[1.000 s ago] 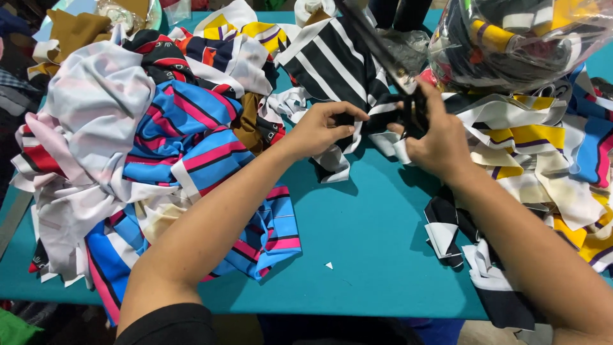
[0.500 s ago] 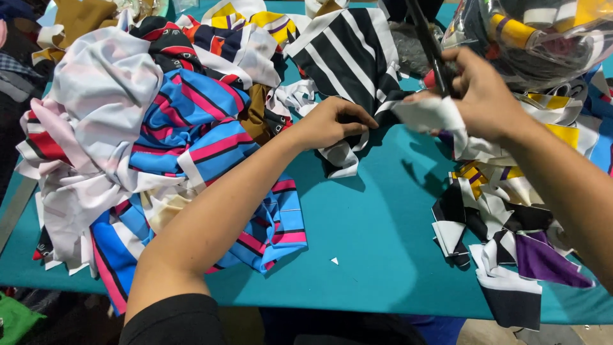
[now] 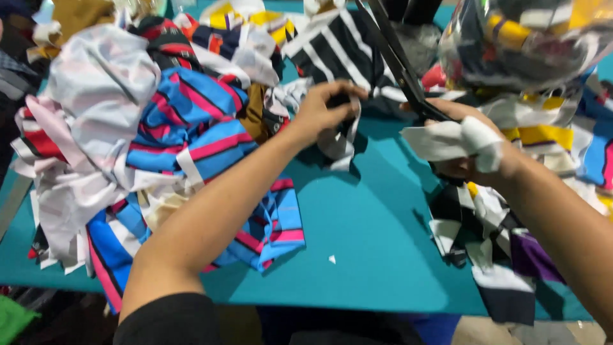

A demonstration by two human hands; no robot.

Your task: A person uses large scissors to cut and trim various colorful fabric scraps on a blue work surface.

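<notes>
My left hand (image 3: 324,110) pinches a black and white striped fabric piece (image 3: 338,137) that hangs from my fingers just above the teal table (image 3: 370,230). My right hand (image 3: 472,144) grips long black scissors (image 3: 399,61), whose blades point up and away, and a white fabric strip (image 3: 447,137) is draped over its knuckles. The two hands are a short distance apart, with the striped piece to the left of the scissors.
A heap of blue, pink and white striped cloth (image 3: 172,134) lies at left. Black-and-white, yellow and purple scraps (image 3: 498,255) are piled at right. A clear plastic bag of scraps (image 3: 530,38) sits at the back right. A small white snippet (image 3: 332,259) lies near the front.
My right hand has pulled right and nearer with the scissors and a white strip over it. My left hand stays on the striped piece, now apart from the right hand.
</notes>
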